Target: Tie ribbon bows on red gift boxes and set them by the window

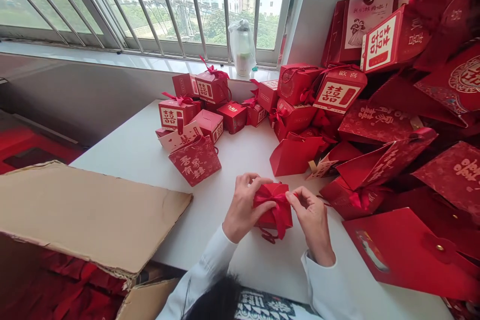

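A small red gift box point(285, 217) sits on the white table in front of me, a glossy red ribbon point(278, 205) tied in a bow over its top. My left hand point(245, 207) grips the box from the left, its thumb lying on the bow and its fingers curled over the far side. On the right, my right hand point(312, 220) pinches the ribbon between thumb and forefinger near the box's right edge. A twisted dark red cord point(268, 236) hangs at the box's near side. Parts of the box are hidden by my hands.
Several finished red boxes point(212, 87) stand at the table's far left. A large heap of red boxes and bags point(390, 125) fills the right side. An open cardboard box point(93, 210) with red items stands at the left. A plastic-wrapped bottle point(242, 50) is on the windowsill.
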### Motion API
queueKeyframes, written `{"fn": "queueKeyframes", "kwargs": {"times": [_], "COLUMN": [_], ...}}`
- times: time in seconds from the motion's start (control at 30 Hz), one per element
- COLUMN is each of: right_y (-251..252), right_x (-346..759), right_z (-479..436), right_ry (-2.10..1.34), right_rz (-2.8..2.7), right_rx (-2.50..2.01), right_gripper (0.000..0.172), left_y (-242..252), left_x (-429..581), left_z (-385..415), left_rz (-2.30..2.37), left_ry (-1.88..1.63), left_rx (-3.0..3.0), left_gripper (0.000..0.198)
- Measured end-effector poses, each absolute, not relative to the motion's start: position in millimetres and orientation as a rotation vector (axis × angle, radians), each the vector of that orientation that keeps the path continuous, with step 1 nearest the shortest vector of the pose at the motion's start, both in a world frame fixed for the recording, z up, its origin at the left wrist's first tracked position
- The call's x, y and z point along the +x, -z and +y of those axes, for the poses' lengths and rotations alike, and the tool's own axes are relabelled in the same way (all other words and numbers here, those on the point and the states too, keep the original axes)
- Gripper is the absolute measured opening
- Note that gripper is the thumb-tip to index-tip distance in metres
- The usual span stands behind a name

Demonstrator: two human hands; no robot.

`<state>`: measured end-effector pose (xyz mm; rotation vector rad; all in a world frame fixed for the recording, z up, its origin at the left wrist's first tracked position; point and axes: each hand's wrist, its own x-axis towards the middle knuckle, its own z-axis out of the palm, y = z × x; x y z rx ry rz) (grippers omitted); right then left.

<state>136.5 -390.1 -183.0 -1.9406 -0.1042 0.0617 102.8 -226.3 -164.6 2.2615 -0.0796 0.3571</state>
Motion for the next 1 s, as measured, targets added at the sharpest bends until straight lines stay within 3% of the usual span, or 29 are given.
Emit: {"fn": "queueKeyframes", "kwargs": {"times": [0.1, 0.47, 0.6, 1.0], "right_y": [185.3, 166.7, 161.6, 161.9], "right_x": [137.9, 131.6, 131.1, 138.1], "right_z": [-390.7, -383.1, -374.3, -369.8], "right_ry": [-0.042, 0.026, 0.112, -0.086], "right_rz": [-0.126, -0.112, -0.198, -0.249], "right_rx": [-1.944, -2.082, -2.143, -2.218], "right_gripper": [0.031, 0.028, 0.023, 0.006], "left_y": [161.8, 151.2, 151.6, 159.6], "left_x": [104.0, 114.6, 118.2, 132.1], "left_z": [-219.0, -210.3, -212.6, -224.2], "left_rz": [0.098, 0.058, 0.094, 0.046], "left_ry": [-0.356, -0.207, -0.21, -0.335], "left_rx": [2.154, 2.108, 2.063, 2.023], "left_gripper": [0.035, 0.014, 0.017, 0.026]}}
